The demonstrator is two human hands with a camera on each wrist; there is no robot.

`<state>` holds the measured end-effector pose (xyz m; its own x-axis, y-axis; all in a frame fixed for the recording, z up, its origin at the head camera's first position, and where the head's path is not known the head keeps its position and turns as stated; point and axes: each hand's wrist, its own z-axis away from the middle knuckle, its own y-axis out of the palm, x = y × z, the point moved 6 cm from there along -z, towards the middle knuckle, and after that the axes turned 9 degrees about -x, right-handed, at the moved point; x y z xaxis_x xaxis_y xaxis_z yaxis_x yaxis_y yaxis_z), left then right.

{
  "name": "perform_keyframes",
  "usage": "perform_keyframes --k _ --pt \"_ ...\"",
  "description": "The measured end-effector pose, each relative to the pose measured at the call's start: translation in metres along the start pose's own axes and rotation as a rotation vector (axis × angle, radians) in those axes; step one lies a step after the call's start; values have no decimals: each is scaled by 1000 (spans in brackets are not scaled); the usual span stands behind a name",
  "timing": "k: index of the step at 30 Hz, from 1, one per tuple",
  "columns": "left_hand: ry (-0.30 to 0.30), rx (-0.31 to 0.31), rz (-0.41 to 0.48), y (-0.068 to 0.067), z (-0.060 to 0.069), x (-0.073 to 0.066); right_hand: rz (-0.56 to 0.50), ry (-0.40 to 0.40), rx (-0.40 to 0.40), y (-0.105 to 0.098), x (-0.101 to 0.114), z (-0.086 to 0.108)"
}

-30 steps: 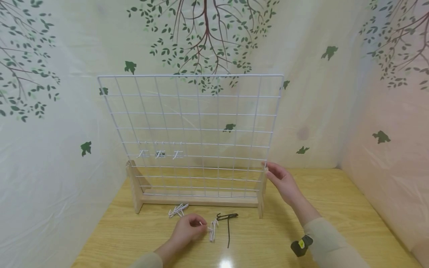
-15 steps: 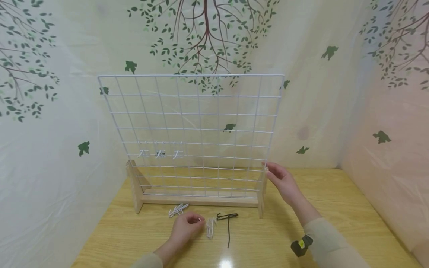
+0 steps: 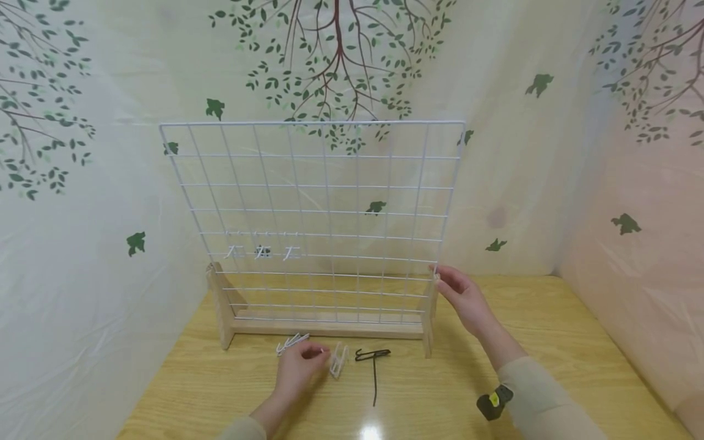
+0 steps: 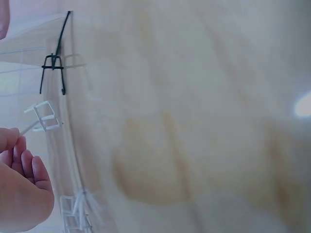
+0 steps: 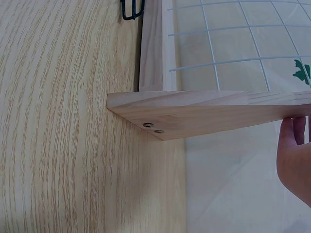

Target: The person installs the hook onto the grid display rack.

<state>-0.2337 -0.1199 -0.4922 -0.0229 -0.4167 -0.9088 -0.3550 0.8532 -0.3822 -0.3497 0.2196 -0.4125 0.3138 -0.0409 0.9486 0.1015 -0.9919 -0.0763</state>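
Observation:
My left hand (image 3: 294, 370) pinches a white wire hook (image 3: 338, 360) by its stem, just above the table. In the left wrist view, the hook's square frame (image 4: 44, 116) points away from the fingertips. My right hand (image 3: 466, 302) grips the right upright of the wooden stand (image 3: 330, 330), at the edge of a white wire grid panel (image 3: 313, 124). Its fingertips are partly hidden there. Three white hooks (image 3: 263, 251) hang in a row at the panel's lower left. More white hooks (image 3: 289, 343) lie in front of the stand, partly behind my left hand.
A black wire hook (image 3: 374, 354) lies on the wooden table (image 3: 418, 397), to the right of the held hook. Behind the panel hangs a pale curtain (image 3: 506, 183) with a leaf print. A small black device (image 3: 494, 403) is strapped to the right wrist.
My left hand has moved slightly left and away from me with the white hook, whose frame has tilted. The right hand stays on the stand.

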Motion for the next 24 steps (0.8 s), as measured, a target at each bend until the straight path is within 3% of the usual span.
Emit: perform_keyframes --k 14,24 --pt "-106 -121 20 -7 -11 -20 3 -7 8 -1 -3 -7" --pt "-98 -222 70 -12 -19 -31 -3 9 12 -3 -6 -12"
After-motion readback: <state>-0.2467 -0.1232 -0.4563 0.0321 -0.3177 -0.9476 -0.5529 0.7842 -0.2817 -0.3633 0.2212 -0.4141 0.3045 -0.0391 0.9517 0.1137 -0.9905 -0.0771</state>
